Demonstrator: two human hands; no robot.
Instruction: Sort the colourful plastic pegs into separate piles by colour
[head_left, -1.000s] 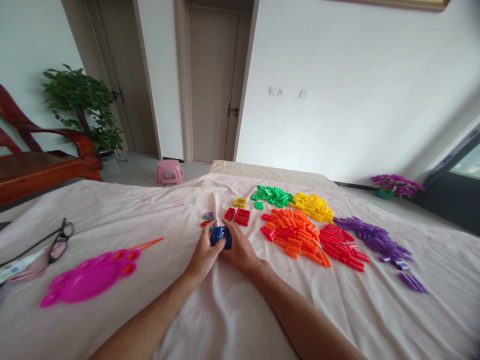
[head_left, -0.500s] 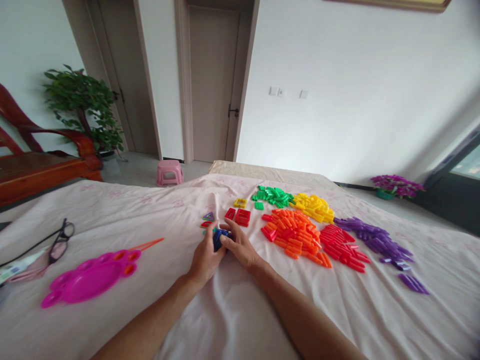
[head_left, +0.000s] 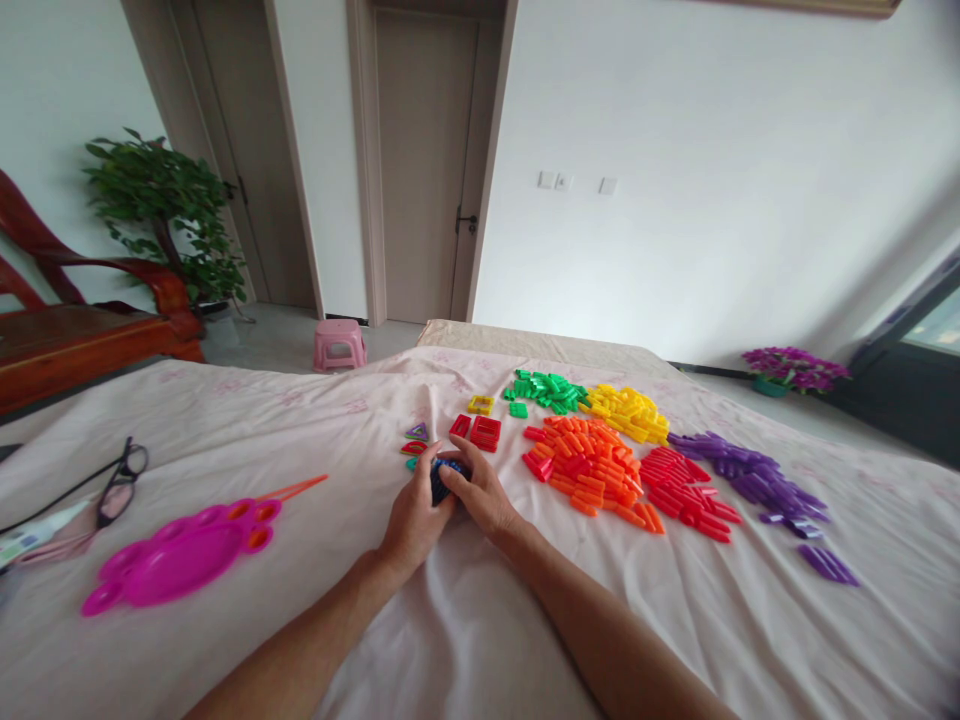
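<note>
Between my two hands is a dark blue plastic piece (head_left: 442, 483) with a ridged surface; the fingers cover much of it. My left hand (head_left: 414, 515) wraps its left side, thumb and fingers closed. From the right, my right hand (head_left: 484, 492) grips the same piece, thumb across its near face. Just beyond the fingertips lie a purple triangle (head_left: 417, 432), a red and yellow piece (head_left: 412, 448), a teal piece (head_left: 410, 464) partly behind my left hand, and red ridged pieces (head_left: 487, 434). A yellow square frame (head_left: 481, 405) sits behind them.
Right of my hands are piles of orange (head_left: 589, 465), red (head_left: 686, 495), purple (head_left: 757, 475), yellow (head_left: 626, 413) and green (head_left: 551, 392) plastic pieces. A magenta palette (head_left: 180, 560), an orange stick-like tool (head_left: 294, 488) and glasses (head_left: 120, 490) lie to the left on the cloth (head_left: 315, 640).
The blue piece has turned a little in my hands, and its ridges show more now. Both hands have shifted very slightly; everything else has stayed put.
</note>
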